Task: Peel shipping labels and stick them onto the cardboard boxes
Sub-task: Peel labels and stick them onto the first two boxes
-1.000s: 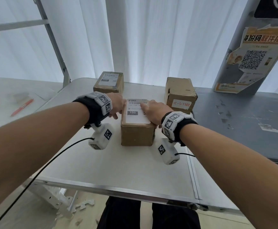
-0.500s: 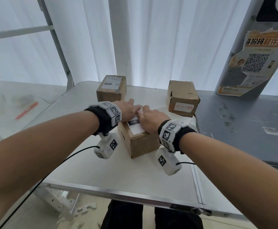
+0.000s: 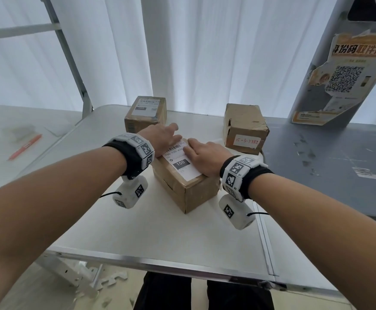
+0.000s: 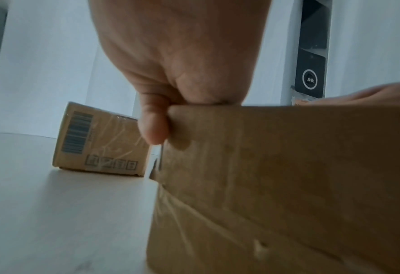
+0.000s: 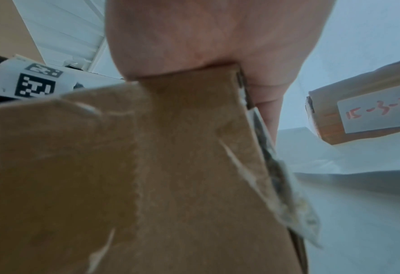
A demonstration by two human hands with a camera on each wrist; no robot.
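Both palms flat, fingers straight: left hand (image 3: 162,137) and right hand (image 3: 205,153) pressing label (image 3: 182,163) onto centre-frame box (image 3: 189,191), likely seating adhesive and steadying it.

A white bench (image 3: 137,231) with a metal front edge stands before pale, pleated curtains (image 3: 205,52) that glow with soft daylight. A darker grey tabletop (image 3: 328,166) adjoins it on the right. A grey pillar (image 3: 330,70) rises at the right, carrying a peeling orange poster (image 3: 348,79) with a QR code. A slanted metal frame (image 3: 70,59) stands at the left. Scraps litter the floor (image 3: 37,291).
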